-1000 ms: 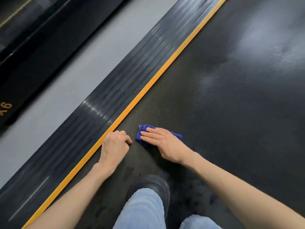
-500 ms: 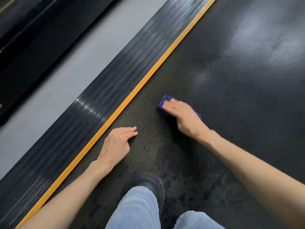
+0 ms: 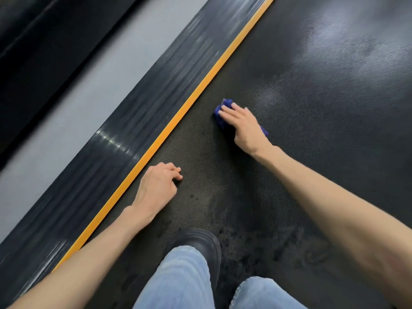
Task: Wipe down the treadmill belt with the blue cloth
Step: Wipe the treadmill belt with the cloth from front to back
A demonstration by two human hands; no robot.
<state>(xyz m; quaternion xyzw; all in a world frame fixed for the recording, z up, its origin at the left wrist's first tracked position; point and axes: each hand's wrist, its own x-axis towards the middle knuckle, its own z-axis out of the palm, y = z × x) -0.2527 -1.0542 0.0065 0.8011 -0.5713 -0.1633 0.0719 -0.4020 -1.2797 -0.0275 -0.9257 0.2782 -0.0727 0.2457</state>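
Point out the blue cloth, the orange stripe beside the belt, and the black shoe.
Crumpled blue cloth (image 3: 221, 122), head view, bunched part at its left edge.
Long orange stripe (image 3: 172, 121), head view, its middle stretch.
Rounded black shoe (image 3: 200, 239), head view, its toe cap.

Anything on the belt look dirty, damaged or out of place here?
Yes: dark blotchy smudges mottle the treadmill belt beside the black shoe; the belt farther ahead looks even. Whether grime or damp, unclear.

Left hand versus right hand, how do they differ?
The right hand presses the cloth with straight fingers; the left hand holds nothing, fingers loosely curled. The right hand is farther up the belt; the left hand is nearer, beside the yellow stripe. Both are down on the belt.
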